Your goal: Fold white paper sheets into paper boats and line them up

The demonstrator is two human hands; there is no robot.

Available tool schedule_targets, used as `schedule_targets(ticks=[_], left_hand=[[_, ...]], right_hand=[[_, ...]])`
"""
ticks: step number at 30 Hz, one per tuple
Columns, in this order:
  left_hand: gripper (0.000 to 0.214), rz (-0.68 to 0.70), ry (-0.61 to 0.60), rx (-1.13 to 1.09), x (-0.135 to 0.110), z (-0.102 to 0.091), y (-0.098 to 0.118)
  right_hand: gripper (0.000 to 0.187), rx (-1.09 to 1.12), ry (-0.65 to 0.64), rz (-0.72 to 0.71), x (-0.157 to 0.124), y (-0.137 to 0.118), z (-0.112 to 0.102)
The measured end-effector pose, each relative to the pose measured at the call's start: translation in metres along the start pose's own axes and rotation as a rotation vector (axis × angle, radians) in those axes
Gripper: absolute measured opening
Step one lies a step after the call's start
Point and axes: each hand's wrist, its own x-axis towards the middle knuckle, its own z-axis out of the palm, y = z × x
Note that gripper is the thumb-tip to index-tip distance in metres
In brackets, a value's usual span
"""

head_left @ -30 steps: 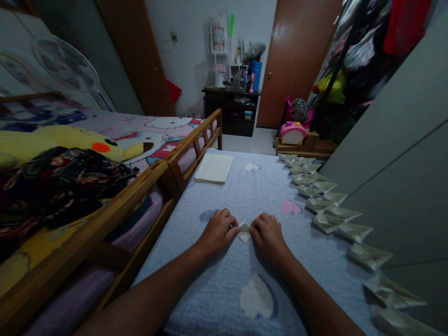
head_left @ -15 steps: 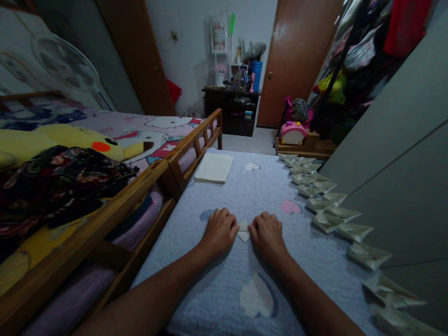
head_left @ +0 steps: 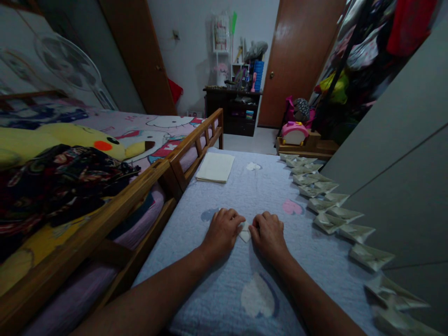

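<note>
A small folded piece of white paper (head_left: 245, 232) lies on the pale blue quilt (head_left: 259, 196) between my hands. My left hand (head_left: 224, 231) presses on its left side with fingers curled over it. My right hand (head_left: 269, 232) grips its right side, fingers closed. Most of the paper is hidden under my fingers. A stack of white paper sheets (head_left: 215, 167) lies farther back on the quilt to the left. A row of several folded paper boats (head_left: 329, 210) runs along the quilt's right edge against the grey wardrobe.
A wooden bed rail (head_left: 164, 170) borders the quilt on the left, with a yellow plush toy (head_left: 80, 137) and dark clothes (head_left: 59, 182) beyond. A grey wardrobe (head_left: 402, 154) stands on the right. A dark cabinet (head_left: 233, 109), toys and a brown door (head_left: 297, 60) lie ahead.
Both hands have drawn closer together over the folded paper, so less of it shows now. The view has shifted slightly.
</note>
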Motion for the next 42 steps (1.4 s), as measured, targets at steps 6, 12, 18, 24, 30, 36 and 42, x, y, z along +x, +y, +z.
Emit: schedule_targets(ticks=[6, 12, 18, 24, 30, 36, 42], left_hand=[[0.012, 0.220, -0.059, 0.235, -0.011, 0.000, 0.007], [0.019, 0.301, -0.070, 0.324, -0.017, 0.006, 0.010], [0.015, 0.252, -0.098, 0.372, -0.019, 0.003, 0.013], [0.017, 0.211, -0.115, 0.370, -0.022, -0.001, 0.015], [0.018, 0.214, -0.105, 0.346, -0.022, 0.000, 0.012], [0.016, 0.182, -0.060, 0.338, -0.019, 0.000, 0.009], [0.014, 0.097, -0.040, 0.253, -0.014, -0.005, 0.012]], right_hand=[[0.005, -0.020, 0.026, -0.008, -0.001, 0.000, 0.002], [0.016, -0.069, 0.072, -0.021, -0.003, -0.004, 0.003], [0.015, -0.090, 0.034, 0.015, -0.002, -0.007, -0.001], [0.009, -0.056, 0.014, 0.017, -0.003, -0.002, -0.002], [0.021, 0.008, 0.009, 0.018, -0.003, 0.003, 0.000], [0.021, 0.022, -0.011, 0.012, -0.004, 0.005, -0.001], [0.012, 0.061, -0.018, -0.016, -0.005, 0.002, -0.005]])
